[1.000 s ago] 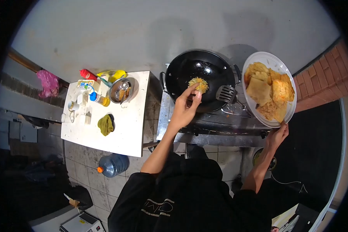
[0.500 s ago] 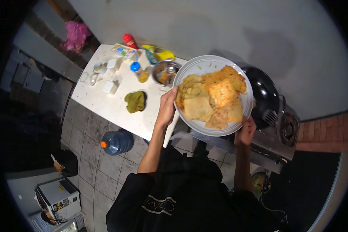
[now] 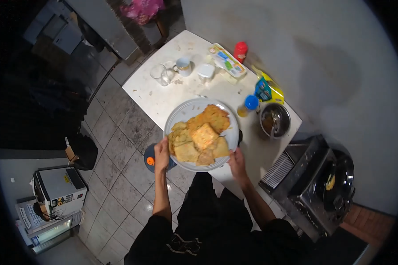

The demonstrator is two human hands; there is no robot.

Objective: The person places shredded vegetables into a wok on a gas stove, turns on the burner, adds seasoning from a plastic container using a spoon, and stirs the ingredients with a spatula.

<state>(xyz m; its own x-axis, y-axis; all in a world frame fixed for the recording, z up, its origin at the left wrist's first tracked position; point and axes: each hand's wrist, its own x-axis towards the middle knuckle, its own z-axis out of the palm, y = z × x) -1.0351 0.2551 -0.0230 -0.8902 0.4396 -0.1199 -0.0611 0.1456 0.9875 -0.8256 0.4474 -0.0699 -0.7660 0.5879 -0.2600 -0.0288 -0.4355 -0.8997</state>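
Between my two hands is a round white plate, held level over the near part of the white table. My left hand grips its left rim, and my right hand is closed on the lower right rim. Several flat, golden fried pieces cover much of the plate. On top of them rests a paler, orange-flecked square piece. The plate covers part of the table beneath it.
On the white table stand a mug, a white tub, a blue-lidded jar, a red bottle and a metal bowl. The stove with a black wok is at right. A water jug sits on the floor.
The plate has moved from beside the stove to over the table, with both hands still on it. My view has turned left, so the stove now appears farther right.
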